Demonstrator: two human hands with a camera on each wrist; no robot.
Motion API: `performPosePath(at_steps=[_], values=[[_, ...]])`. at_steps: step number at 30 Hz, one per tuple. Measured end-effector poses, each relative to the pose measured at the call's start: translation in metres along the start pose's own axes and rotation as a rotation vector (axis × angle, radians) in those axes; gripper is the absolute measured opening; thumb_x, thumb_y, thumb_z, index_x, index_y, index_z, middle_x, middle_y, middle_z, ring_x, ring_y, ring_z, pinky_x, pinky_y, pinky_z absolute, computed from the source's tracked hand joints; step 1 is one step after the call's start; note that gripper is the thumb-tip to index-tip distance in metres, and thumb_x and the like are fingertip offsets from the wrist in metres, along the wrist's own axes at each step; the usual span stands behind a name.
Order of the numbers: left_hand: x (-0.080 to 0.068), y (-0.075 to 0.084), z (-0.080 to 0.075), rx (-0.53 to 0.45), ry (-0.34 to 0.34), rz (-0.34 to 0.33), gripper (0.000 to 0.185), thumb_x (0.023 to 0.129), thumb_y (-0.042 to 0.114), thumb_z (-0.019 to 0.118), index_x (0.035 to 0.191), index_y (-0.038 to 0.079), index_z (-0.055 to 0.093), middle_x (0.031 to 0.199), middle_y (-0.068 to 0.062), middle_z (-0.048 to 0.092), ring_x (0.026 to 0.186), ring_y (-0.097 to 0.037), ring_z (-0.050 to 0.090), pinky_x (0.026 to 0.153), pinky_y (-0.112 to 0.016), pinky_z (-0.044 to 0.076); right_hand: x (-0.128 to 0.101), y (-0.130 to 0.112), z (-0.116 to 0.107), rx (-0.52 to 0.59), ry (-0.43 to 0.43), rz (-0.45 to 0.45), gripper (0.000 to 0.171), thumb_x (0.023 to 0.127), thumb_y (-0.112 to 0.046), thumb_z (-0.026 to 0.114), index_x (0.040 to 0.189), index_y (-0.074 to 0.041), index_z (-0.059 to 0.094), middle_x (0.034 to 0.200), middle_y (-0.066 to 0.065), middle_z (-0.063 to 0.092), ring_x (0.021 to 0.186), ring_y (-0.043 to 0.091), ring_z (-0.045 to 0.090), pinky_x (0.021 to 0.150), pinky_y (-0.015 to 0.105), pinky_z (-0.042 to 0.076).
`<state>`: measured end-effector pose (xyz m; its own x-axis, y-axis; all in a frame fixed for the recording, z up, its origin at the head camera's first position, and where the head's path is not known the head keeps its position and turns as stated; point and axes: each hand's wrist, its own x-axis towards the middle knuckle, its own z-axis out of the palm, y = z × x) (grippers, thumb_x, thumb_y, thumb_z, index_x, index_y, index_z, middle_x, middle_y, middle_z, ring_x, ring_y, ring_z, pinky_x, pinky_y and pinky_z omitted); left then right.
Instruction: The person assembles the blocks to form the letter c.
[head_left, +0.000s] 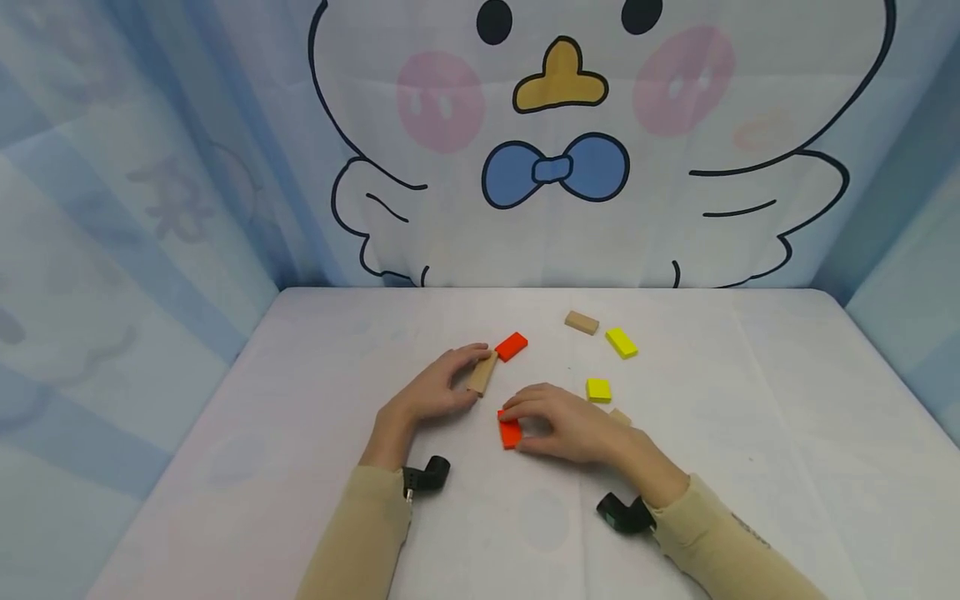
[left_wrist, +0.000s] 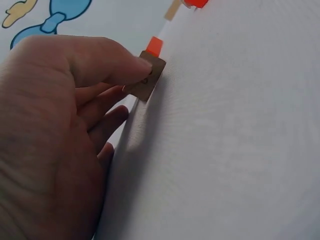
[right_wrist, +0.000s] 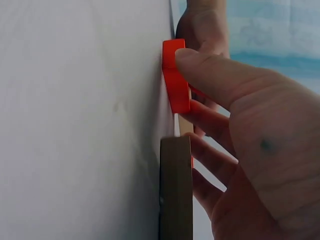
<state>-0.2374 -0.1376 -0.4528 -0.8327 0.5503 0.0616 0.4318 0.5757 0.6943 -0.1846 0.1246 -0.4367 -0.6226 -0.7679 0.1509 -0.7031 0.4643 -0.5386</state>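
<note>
My left hand (head_left: pixel 435 387) pinches a plain wooden block (head_left: pixel 482 374) between thumb and fingers; its thumb presses the near end of that wooden block (left_wrist: pixel 146 77) in the left wrist view. Just beyond lies a red block (head_left: pixel 512 347), close to the wooden one's far end. Nearer to me, my right hand (head_left: pixel 573 425) pinches a second red block (head_left: pixel 509 431), with the thumb on the near end of this red block (right_wrist: pixel 175 77) in the right wrist view. Another wooden block (head_left: pixel 620 417) is partly hidden behind the right hand.
Two yellow blocks lie to the right: one yellow block (head_left: pixel 598 390) close beyond the right hand, another yellow block (head_left: pixel 621 342) farther back. A wooden block (head_left: pixel 582 322) rests near the back of the white-covered table (head_left: pixel 750 458). A printed curtain (head_left: pixel 555 242) hangs behind.
</note>
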Motion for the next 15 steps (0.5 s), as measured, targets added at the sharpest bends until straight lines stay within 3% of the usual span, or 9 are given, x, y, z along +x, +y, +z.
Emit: performPosePath(at_steps=[9,15], values=[[0.0,0.007,0.0,0.014,-0.029,0.007,0.06,0.09,0.018,0.072,0.146,0.012,0.052,0.156,-0.007,0.042,0.144,-0.027,0.035,0.121,-0.046,0.019,-0.008,0.001,-0.015,0.025,-0.077,0.079,0.037,0.096,-0.02,0.071,0.132,-0.017,0.068,0.139,-0.003,0.059,0.141,0.03,0.039,0.111,0.049,0.039],[0.001,0.008,0.004,0.001,-0.028,0.045,0.059,0.088,0.019,0.076,0.143,0.012,0.055,0.152,-0.007,0.046,0.142,-0.025,0.039,0.122,-0.045,0.013,-0.01,0.002,-0.018,0.045,-0.098,0.095,0.038,0.097,-0.019,0.07,0.135,-0.019,0.067,0.144,-0.001,0.056,0.144,0.031,0.033,0.112,0.052,0.037]])
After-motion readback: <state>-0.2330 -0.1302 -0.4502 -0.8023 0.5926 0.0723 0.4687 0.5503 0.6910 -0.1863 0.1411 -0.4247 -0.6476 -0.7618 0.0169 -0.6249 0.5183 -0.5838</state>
